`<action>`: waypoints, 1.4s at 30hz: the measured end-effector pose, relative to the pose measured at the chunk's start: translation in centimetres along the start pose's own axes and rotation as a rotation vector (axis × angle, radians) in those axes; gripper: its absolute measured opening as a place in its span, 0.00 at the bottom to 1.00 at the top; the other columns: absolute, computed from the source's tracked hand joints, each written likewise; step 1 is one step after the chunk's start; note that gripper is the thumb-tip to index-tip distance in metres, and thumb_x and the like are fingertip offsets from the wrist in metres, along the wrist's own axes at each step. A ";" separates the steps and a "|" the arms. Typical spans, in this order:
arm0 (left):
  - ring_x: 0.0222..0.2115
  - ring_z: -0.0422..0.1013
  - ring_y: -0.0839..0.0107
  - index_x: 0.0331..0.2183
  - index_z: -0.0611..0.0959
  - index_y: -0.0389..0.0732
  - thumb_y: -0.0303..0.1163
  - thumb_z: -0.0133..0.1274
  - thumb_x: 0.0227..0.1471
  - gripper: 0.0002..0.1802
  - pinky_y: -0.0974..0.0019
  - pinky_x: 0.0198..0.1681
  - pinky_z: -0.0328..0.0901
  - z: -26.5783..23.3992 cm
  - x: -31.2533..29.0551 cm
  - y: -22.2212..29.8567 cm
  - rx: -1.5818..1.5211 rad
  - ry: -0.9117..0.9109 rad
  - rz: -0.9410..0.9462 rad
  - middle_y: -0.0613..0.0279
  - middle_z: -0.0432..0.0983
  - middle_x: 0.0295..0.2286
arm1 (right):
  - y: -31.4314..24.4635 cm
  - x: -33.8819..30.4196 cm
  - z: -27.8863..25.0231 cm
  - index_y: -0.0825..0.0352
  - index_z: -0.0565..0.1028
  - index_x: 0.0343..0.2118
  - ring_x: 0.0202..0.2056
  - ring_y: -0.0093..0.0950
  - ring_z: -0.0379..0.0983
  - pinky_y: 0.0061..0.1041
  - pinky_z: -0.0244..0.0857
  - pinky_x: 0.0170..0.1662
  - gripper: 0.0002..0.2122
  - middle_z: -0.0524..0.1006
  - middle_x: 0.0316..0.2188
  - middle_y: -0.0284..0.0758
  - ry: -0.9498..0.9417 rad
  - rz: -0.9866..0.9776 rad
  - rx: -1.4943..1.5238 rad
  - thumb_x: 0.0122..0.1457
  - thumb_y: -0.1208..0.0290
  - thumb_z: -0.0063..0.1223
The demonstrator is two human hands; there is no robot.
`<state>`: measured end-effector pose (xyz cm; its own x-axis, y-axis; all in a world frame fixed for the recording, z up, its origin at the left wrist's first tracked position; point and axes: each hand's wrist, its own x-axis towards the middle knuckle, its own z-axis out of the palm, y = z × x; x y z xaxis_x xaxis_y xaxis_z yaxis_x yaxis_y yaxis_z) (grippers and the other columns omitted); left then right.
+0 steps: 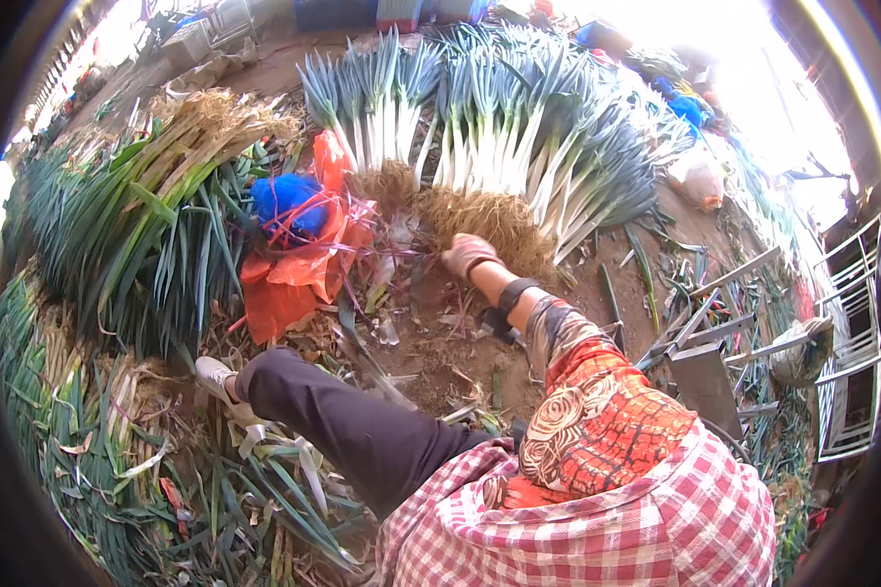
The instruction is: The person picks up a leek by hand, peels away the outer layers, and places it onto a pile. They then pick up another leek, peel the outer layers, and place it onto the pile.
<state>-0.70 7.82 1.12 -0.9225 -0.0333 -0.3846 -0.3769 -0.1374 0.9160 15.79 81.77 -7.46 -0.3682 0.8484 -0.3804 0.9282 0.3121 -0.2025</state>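
My right hand [471,254], in a pinkish glove with a dark band at the wrist, is closed low over the ground. Thin purple string [401,252] runs from its fingers leftward to a red plastic bag [282,293]. Just beyond the hand, brown root ends of trimmed leeks [494,161] lie toward me, white stalks and blue-green leaves pointing away. A smaller leek bundle [382,108] lies to their left. On the red bag sits a blue bundle of netting or string [290,203], with purple strands around it. My left hand is out of sight.
Untrimmed leeks [142,230] are heaped at left, with more leeks [78,411] along the lower left. My outstretched leg and shoe [217,380] cross the litter-strewn soil. A metal frame or stool [705,377] stands at right, near a white rack [857,323].
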 end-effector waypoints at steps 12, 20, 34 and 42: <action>0.22 0.62 0.79 0.31 0.74 0.44 0.37 0.50 0.47 0.09 0.74 0.25 0.57 -2.2 -0.8 1.5 -0.136 0.360 0.129 0.71 0.66 0.22 | -31.8 -14.5 -1.9 0.67 0.71 0.32 0.25 0.17 0.65 0.16 0.60 0.28 0.08 0.70 0.24 0.27 -0.584 -1.016 0.615 0.52 0.69 0.45; 0.19 0.66 0.77 0.34 0.72 0.40 0.39 0.45 0.51 0.13 0.75 0.19 0.62 -5.3 -7.6 2.0 -0.260 0.472 0.218 0.67 0.68 0.21 | -43.3 -31.2 21.8 0.62 0.70 0.30 0.28 0.31 0.70 0.26 0.65 0.33 0.08 0.73 0.26 0.36 -0.604 -1.812 -0.338 0.53 0.66 0.41; 0.10 0.61 0.74 0.32 0.68 0.35 0.38 0.41 0.52 0.14 0.72 0.12 0.61 -8.2 -11.3 1.0 -0.370 0.826 0.126 0.61 0.65 0.14 | -41.3 -34.5 53.6 0.71 0.68 0.35 0.37 0.41 0.69 0.36 0.64 0.37 0.12 0.72 0.33 0.48 -0.161 -1.951 -0.655 0.51 0.71 0.37; 0.18 0.66 0.73 0.32 0.69 0.36 0.34 0.42 0.51 0.11 0.73 0.19 0.62 -8.3 -11.5 1.1 -0.414 0.677 0.083 0.61 0.68 0.20 | -43.8 -42.5 37.4 0.63 0.69 0.31 0.32 0.42 0.70 0.36 0.63 0.33 0.09 0.71 0.28 0.42 -0.892 -1.724 -0.577 0.45 0.67 0.47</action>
<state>10.23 -0.20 5.62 -0.6454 -0.6350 -0.4245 -0.1252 -0.4603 0.8789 -11.18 16.09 -16.17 -0.4631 -0.7743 -0.4313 -0.5117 0.6309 -0.5832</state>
